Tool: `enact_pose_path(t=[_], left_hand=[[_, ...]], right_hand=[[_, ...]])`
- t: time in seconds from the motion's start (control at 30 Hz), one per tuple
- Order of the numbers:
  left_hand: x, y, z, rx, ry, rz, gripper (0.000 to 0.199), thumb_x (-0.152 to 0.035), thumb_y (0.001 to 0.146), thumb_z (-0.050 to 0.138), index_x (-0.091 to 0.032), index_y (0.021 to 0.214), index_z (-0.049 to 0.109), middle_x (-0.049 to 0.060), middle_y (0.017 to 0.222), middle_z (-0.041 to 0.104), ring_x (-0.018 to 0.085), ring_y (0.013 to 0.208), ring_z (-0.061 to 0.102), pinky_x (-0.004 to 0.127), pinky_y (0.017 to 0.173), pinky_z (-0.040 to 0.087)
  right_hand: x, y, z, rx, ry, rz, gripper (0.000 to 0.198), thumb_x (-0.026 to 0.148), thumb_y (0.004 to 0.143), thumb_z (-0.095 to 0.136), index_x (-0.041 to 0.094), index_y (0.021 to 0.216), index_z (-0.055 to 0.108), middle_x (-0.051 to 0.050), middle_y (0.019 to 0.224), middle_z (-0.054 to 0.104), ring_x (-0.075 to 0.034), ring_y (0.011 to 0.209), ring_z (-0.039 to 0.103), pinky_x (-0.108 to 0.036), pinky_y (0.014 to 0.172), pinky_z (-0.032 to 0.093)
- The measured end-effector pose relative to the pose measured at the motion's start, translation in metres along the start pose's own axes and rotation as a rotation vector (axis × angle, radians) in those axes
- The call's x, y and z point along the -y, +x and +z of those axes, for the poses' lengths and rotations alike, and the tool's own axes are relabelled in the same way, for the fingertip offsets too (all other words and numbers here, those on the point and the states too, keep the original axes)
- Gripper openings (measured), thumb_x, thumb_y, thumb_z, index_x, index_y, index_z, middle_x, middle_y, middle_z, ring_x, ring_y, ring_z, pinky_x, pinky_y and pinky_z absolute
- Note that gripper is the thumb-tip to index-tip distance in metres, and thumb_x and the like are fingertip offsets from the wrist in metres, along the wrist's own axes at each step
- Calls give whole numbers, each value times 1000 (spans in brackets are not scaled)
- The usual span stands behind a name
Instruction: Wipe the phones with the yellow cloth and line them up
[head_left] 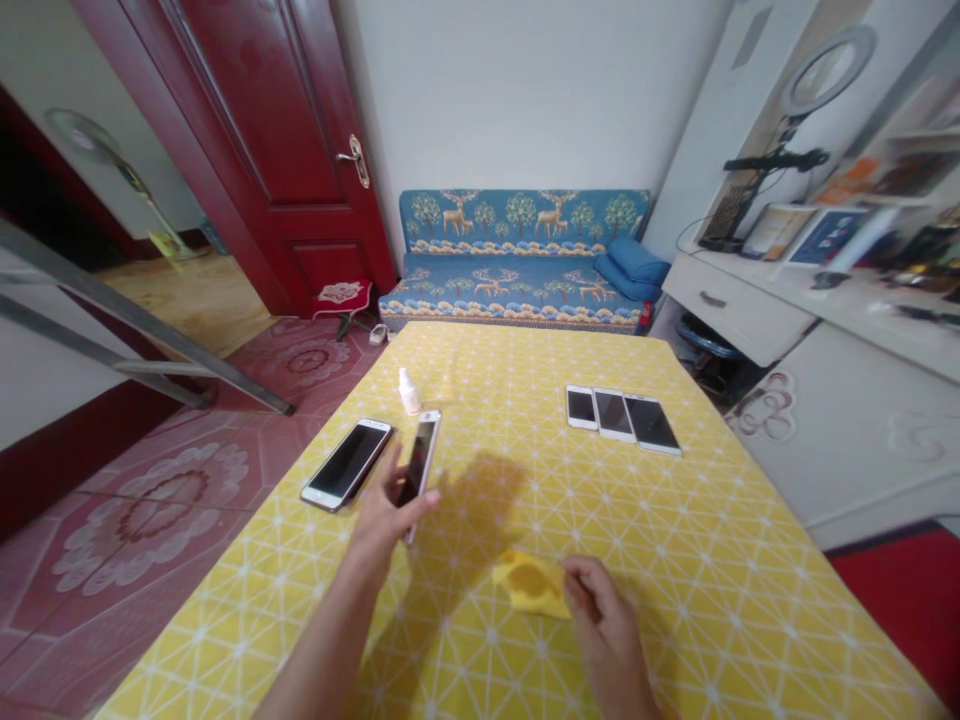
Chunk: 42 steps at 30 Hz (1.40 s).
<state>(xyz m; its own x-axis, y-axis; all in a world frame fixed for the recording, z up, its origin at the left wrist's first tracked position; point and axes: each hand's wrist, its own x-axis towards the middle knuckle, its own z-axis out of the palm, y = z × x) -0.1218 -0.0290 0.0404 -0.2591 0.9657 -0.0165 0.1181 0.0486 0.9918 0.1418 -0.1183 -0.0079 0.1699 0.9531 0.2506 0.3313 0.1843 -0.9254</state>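
Observation:
My left hand (386,510) grips a white-framed smartphone (422,455) by its sides, tilted on edge above the table's left part. Just left of it another white phone (349,465) lies flat, dark screen up, on something dark that shows along its edge. Behind the held phone stands a small white bottle (409,392). Near the table's front, my right hand (604,610) pinches the edge of a yellow cloth (534,585). On the right half, three white phones lie side by side: a small one (581,408), a middle one (613,415) and a larger one (652,425).
A yellow patterned tablecloth (540,500) covers the table. Beyond its far edge stands a blue sofa (517,270). At right is a white cabinet (750,310) with books and a ring light (829,70). A metal frame (150,330) and red door (270,110) are on the left.

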Motion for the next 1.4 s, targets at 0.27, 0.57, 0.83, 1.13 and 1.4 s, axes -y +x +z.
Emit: enact_pose_path(t=[0.27, 0.57, 0.83, 1.13, 1.4], left_hand=[[10, -54, 90, 455, -907, -496, 30, -22, 72, 74, -14, 101, 68, 4, 85, 70, 11, 67, 63, 18, 62, 47], [23, -51, 85, 718, -1120, -712, 59, -47, 90, 46, 1, 125, 54, 23, 118, 64, 27, 101, 66, 36, 92, 47], [18, -57, 94, 714, -1186, -788, 64, -55, 91, 37, 0, 115, 61, 17, 103, 71, 23, 95, 66, 34, 91, 46], [20, -65, 98, 607, -1054, -786, 42, -45, 89, 50, -8, 96, 68, 8, 79, 72, 17, 74, 67, 27, 74, 48], [19, -72, 102, 869, -930, -690, 71, -62, 90, 30, -2, 107, 65, 21, 93, 70, 25, 75, 69, 38, 71, 50]], right_hand=[[-11, 14, -14, -258, 334, 418, 54, 50, 77, 66, 20, 122, 58, -8, 122, 64, -25, 105, 62, -31, 79, 53], [6, 34, -27, -326, 172, 248, 37, 46, 81, 62, 20, 106, 69, -9, 122, 64, -27, 116, 55, -43, 99, 43], [34, 6, 12, 1, -336, -433, 36, 23, 91, 50, 24, 127, 56, -8, 102, 68, -21, 89, 64, -33, 75, 53], [24, 29, 16, 77, -433, -538, 28, 17, 93, 47, 25, 108, 68, -4, 82, 61, -17, 76, 56, -31, 69, 46], [24, 86, 7, -45, -376, -407, 31, 22, 95, 41, 19, 113, 66, -5, 88, 57, -17, 79, 56, -30, 69, 47]])
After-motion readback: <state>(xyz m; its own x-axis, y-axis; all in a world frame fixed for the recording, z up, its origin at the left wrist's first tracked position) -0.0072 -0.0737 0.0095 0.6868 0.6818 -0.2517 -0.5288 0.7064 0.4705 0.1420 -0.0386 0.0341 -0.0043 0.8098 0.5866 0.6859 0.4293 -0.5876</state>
